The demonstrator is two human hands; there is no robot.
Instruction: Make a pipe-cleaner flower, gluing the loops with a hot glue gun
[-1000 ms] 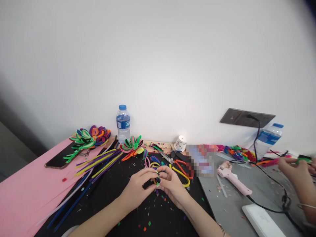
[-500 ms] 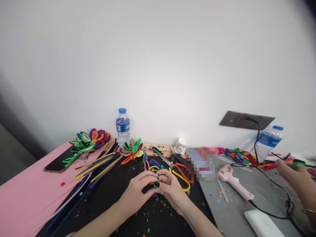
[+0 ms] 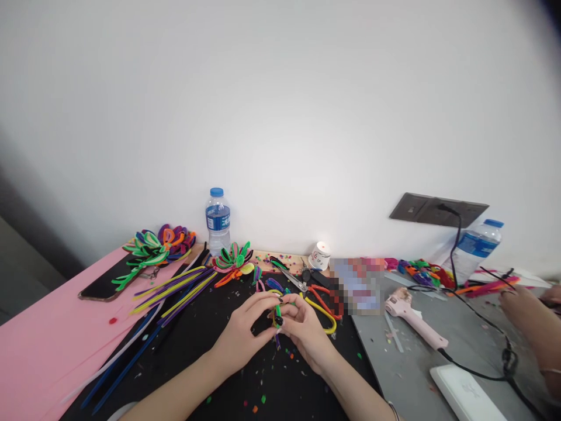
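Low over the black work mat (image 3: 210,374), my two hands meet around a small green pipe cleaner piece (image 3: 278,311). My right hand (image 3: 307,330) pinches it, thumb pressed against its lower part. Fingers of my left hand (image 3: 245,327) are bent round to its upper end, with the thumb close below. A purple bit (image 3: 277,341) hangs beneath the fingertips. Much of the held piece is hidden by the fingers. Just behind my hands lie purple and pink pipe cleaner loops (image 3: 259,282) and scissors (image 3: 302,285) with red-orange handles.
Pipe cleaner flowers (image 3: 234,259) and a water bottle (image 3: 218,222) stand at the back. Loose yellow and purple pipe cleaners (image 3: 175,289) and a phone (image 3: 107,286) are left. A pink glue gun (image 3: 416,324) with its cord lies right, near a co-worker's hand (image 3: 526,310).
My left fingers have opened slightly, and more of the green piece shows between my hands. At the right, the co-worker's hand has moved down to the table.
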